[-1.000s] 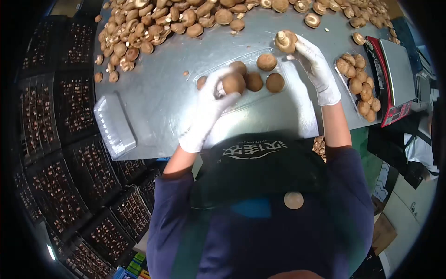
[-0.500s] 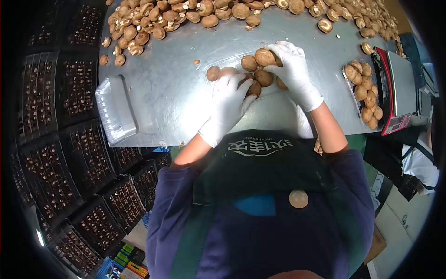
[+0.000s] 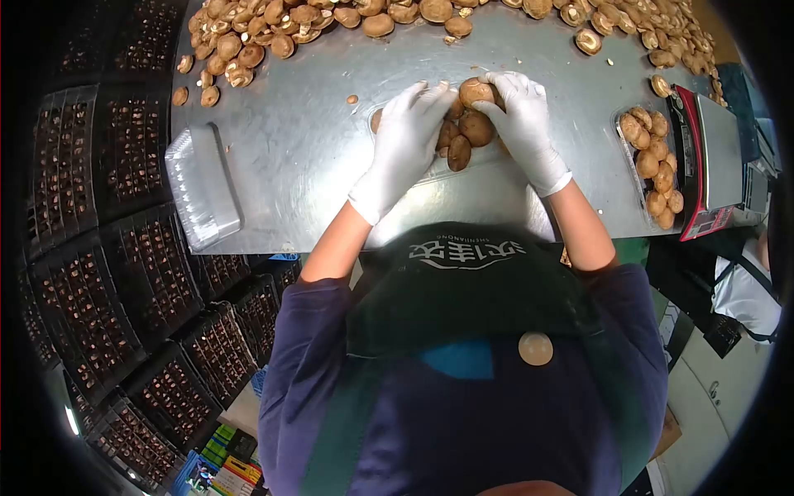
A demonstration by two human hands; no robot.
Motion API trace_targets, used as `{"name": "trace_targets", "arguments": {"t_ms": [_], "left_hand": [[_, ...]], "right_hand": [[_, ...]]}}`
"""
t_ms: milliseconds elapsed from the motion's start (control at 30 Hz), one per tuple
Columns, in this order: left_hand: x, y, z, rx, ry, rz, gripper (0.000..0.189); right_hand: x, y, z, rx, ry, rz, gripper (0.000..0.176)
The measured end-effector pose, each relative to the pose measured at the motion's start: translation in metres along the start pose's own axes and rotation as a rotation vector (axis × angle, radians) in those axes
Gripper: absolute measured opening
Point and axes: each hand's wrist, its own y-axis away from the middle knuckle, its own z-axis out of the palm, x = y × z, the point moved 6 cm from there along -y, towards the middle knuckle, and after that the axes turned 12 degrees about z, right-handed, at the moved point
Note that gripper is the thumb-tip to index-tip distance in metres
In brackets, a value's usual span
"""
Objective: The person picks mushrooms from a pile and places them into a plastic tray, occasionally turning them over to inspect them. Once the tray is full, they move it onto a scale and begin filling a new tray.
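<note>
Both of my hands wear white gloves over a clear tray (image 3: 436,175) of brown mushrooms on the metal table. My right hand (image 3: 523,124) has thumb and fingers around a large mushroom (image 3: 475,93) at the tray's far side. My left hand (image 3: 407,140) lies over the tray's left part, fingertips at a mushroom (image 3: 454,107) beside the large one; its palm hides what is under it. Nearer me, a round mushroom (image 3: 476,128) and an oval one (image 3: 459,154) show between my hands.
Loose mushrooms (image 3: 378,26) are heaped along the far edge. Empty clear trays (image 3: 203,190) stand at left. At right are a filled tray (image 3: 649,165) and a red scale (image 3: 718,149). Black crates (image 3: 73,289) line the left; a co-worker's sleeve (image 3: 744,293) shows far right.
My left hand has moved forward to the tray's far side, uncovering the oval mushroom near me. My right hand has shifted slightly, still at the large mushroom.
</note>
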Motion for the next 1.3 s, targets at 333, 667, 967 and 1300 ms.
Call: {"name": "trace_targets", "arguments": {"t_ms": [333,667,967,1300], "left_hand": [[-0.017,-0.002,0.005,-0.014,-0.036,-0.039,0.023],[-0.08,-0.123,0.082,-0.361,-0.42,0.134,0.023],[-0.094,-0.08,0.022,0.195,1.184,-0.645,0.044],[-0.056,-0.007,-0.03,0.311,1.179,-0.673,0.04]], "right_hand": [[0.0,-0.002,0.002,-0.127,0.02,0.089,0.039],[0.053,-0.049,-0.011,-0.046,-0.137,0.249,0.028],[0.051,-0.145,0.03,0.137,0.048,0.056,0.049],[0.061,-0.178,0.025,0.109,-0.053,0.037,0.028]]}}
